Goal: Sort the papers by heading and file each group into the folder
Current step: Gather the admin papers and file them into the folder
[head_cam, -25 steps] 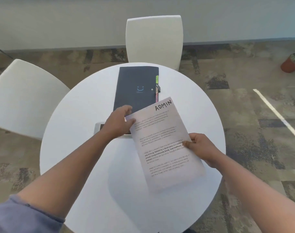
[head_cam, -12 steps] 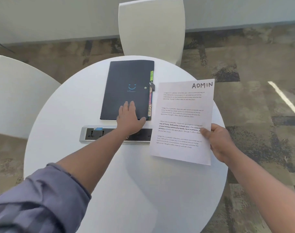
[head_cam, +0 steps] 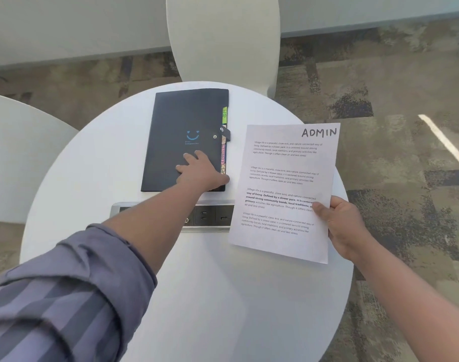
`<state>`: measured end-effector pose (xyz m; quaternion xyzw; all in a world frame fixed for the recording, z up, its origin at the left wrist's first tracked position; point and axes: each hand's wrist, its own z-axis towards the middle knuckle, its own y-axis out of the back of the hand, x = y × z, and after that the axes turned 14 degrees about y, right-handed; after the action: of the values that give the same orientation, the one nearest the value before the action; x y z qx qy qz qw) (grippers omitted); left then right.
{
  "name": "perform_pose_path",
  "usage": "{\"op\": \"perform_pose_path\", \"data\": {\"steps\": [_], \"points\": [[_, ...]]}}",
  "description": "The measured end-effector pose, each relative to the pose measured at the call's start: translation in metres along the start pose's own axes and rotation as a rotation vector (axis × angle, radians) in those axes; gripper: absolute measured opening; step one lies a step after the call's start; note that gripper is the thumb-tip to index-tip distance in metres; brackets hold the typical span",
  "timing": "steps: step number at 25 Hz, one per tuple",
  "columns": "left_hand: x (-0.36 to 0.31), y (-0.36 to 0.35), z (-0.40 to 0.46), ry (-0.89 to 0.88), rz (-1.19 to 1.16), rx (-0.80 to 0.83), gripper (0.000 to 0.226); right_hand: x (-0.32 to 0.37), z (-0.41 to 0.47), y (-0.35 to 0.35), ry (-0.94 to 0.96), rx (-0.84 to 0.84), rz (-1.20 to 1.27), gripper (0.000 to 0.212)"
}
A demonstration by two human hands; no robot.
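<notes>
My left hand (head_cam: pixel 201 172) lies flat on the folder (head_cam: pixel 178 131), fingers (head_cam: pixel 189 156) straight and a little spread, pressing the lower right part of its dark cover, with my thumb at the right edge by the coloured tabs (head_cam: pixel 224 142). My right hand (head_cam: pixel 339 226) pinches a paper (head_cam: pixel 283 178) at its right edge, thumb on top over the print and the other fingers curled beneath. The sheet is headed ADMIN in handwriting at its top right corner and is held above the right side of the table (head_cam: pixel 197 296), just beside the folder and apart from it. The folder lies closed on the far half of the round white table, its clasp (head_cam: pixel 224 131) at the right edge. Between folder and me a socket strip (head_cam: pixel 212 216) is set into the tabletop, partly covered by my left forearm and the paper. A white chair (head_cam: pixel 223 40) stands beyond the table, another (head_cam: pixel 19 152) to my left, on patterned carpet (head_cam: pixel 393 87).
</notes>
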<state>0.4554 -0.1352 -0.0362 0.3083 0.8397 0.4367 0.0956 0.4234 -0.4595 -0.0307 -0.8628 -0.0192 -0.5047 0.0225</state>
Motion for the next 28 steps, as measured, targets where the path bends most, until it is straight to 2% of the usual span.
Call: {"op": "perform_pose_path", "data": {"steps": [5,7,11,15,18,21,25,28], "points": [[-0.004,0.008,0.004,-0.025,0.033,0.013,0.108,-0.006,0.003,0.004,-0.019,-0.016,0.004,0.02],[0.002,0.008,0.003,0.0,0.015,0.03,0.112,-0.007,0.002,0.004,-0.02,-0.011,0.007,0.019],[0.012,-0.001,-0.004,-0.016,0.127,0.01,0.127,-0.011,0.002,0.003,-0.012,-0.001,0.027,0.017],[0.018,-0.006,-0.002,-0.09,0.1,0.037,0.121,-0.014,0.002,0.0,-0.007,-0.004,0.053,0.017],[0.017,0.0,0.0,-0.127,0.12,0.064,0.106,-0.011,-0.001,-0.001,-0.01,0.013,0.05,0.017],[0.009,0.005,-0.005,-0.163,0.111,0.034,0.071,-0.012,-0.003,-0.002,-0.015,0.021,0.042,0.018],[0.005,-0.003,-0.004,-0.2,0.181,-0.102,0.066,-0.014,-0.003,-0.002,-0.024,0.019,0.029,0.017],[0.005,0.001,0.002,-0.226,0.125,-0.163,0.041,-0.014,-0.005,0.001,-0.028,0.014,0.009,0.017]]}}
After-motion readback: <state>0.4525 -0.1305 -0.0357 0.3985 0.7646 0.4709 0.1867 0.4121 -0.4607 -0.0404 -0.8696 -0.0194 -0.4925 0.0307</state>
